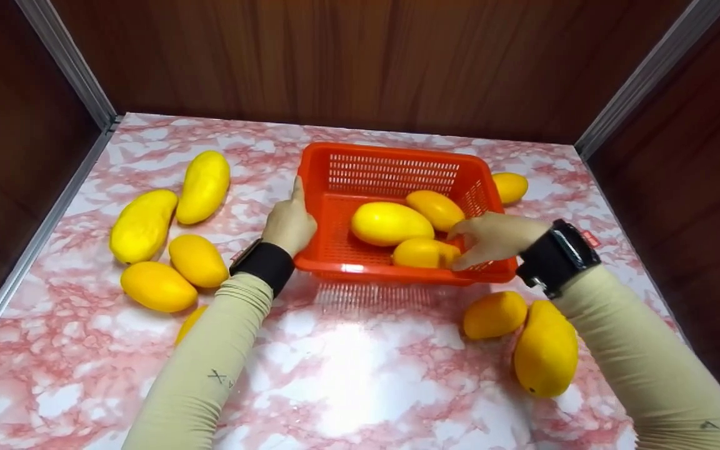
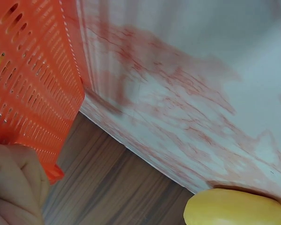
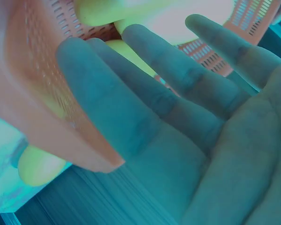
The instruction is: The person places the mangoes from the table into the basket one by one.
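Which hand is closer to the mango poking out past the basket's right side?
Right. The right hand reaches over the basket's right edge, just below that mango in the head view; the left hand is at the basket's left edge.

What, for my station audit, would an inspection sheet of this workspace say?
Surface: pink-and-white marbled tabletop, bright glare in front of the basket.
Job's things: red basket with three yellow fruits inside; five loose fruits to its left, one partly hidden by the left sleeve; three others toward the right.
Clutter: nothing seen.
Grippers: left hand holds the basket's left rim; right hand is over its right end, fingers extended.
Cables: nothing seen.
Surroundings: dark wood-grain panels, metal corner strips.
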`<state>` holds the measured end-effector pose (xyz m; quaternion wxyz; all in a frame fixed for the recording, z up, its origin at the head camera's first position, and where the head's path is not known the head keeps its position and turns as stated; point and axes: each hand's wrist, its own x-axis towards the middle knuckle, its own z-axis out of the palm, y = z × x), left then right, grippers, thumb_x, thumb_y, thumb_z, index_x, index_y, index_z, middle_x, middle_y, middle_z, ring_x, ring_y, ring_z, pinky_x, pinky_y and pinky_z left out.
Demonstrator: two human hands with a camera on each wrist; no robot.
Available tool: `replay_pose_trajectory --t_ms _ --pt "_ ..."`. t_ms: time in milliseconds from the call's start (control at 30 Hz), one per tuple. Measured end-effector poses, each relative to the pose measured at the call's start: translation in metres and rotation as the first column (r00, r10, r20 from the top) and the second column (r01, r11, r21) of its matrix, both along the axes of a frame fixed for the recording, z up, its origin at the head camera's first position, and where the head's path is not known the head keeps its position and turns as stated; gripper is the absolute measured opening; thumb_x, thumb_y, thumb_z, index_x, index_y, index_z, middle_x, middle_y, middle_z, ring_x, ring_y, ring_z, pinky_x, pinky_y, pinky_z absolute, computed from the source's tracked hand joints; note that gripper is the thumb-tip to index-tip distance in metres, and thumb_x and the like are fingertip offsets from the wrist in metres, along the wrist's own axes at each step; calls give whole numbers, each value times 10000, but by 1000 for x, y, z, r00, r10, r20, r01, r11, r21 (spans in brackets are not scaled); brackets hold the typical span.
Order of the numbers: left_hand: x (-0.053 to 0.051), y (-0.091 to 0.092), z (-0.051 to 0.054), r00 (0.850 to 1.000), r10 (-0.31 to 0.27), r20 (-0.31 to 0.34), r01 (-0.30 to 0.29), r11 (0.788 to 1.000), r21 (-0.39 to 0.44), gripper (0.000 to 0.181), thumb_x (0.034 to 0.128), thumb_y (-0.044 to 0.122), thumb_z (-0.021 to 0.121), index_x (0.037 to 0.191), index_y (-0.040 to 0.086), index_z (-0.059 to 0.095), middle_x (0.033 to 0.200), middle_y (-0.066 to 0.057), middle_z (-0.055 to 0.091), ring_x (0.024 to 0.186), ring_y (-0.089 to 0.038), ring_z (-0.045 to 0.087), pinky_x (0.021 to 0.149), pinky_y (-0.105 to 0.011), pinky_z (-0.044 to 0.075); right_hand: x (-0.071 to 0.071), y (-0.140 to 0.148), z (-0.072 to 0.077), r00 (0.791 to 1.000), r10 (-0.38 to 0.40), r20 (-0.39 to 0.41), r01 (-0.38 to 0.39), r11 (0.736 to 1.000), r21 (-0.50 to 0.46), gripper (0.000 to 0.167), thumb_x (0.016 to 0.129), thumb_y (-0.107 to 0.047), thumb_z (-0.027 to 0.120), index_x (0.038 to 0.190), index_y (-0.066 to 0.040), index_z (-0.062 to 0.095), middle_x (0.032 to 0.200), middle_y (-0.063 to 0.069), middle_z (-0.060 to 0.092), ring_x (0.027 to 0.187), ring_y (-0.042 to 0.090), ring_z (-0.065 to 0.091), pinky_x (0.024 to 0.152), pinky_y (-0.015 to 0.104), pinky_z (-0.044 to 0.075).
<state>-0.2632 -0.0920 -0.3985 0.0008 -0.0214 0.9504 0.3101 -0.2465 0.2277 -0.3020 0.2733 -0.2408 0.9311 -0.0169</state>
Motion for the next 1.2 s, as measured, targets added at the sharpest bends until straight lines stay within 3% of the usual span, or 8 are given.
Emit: replay_pose_trajectory --t_ms 133,267,433,600,733,933,1200 --pt "1 0 0 1000 0 -19 0 1000 -2 757 909 59 454 1585 23 116 913 -267 673 849 -398 658 786 -478 516 7 8 4 999 29 -27 -30 998 -53 525 874 -400 729 1284 -88 627 1057 91 678 931 245 595 888 465 499" --pt "2 0 0 999 -7 -44 6 1000 -17 750 906 48 467 1575 -6 135 907 -264 675 846 -398 655 780 -475 514 13 14 7 998 43 -55 -49 992 -113 372 869 -330 749 1152 -98 678 908 35 673 809 190 589 767 375 506" --pt "2 -1 0 999 -2 -34 2 1000 -17 745 912 55 458 1576 0 126 911 -269 675 851 -396 658 785 -478 514 22 22 5 998 13 -65 -23 988 -156 229 863 -268 759 1002 -101 689 815 16 638 716 157 549 677 308 460" --pt "0 -1 1 1000 -2 -14 2 1000 -16 749 917 66 458 1580 8 115 929 -271 676 870 -399 665 814 -485 518 34 32 0 995 4 -95 -23 979 -200 202 854 -243 767 976 -93 709 742 -13 616 655 125 518 642 280 445" --pt "0 0 1 1000 -4 -7 4 1000 -18 754 915 66 460 1581 9 110 931 -273 676 873 -404 666 816 -486 520 47 40 -5 993 -2 -118 -25 974 -225 244 864 -258 761 1044 -99 722 699 -34 585 617 111 499 602 243 438" --pt "0 0 1 1000 -5 -5 5 1000 -16 759 913 67 457 1583 15 104 902 -253 666 858 -392 657 816 -479 516 64 52 -11 992 -32 -120 0 967 -255 290 876 -255 750 1122 -103 727 856 -24 695 719 95 586 634 240 501" --pt "0 -1 1 1000 -6 -16 6 1000 -19 741 919 58 450 1580 5 119 921 -266 673 878 -408 662 821 -484 518 77 64 -25 993 -57 -102 30 969 -244 370 873 -304 747 1177 -93 725 1097 64 742 942 193 687 834 439 561"
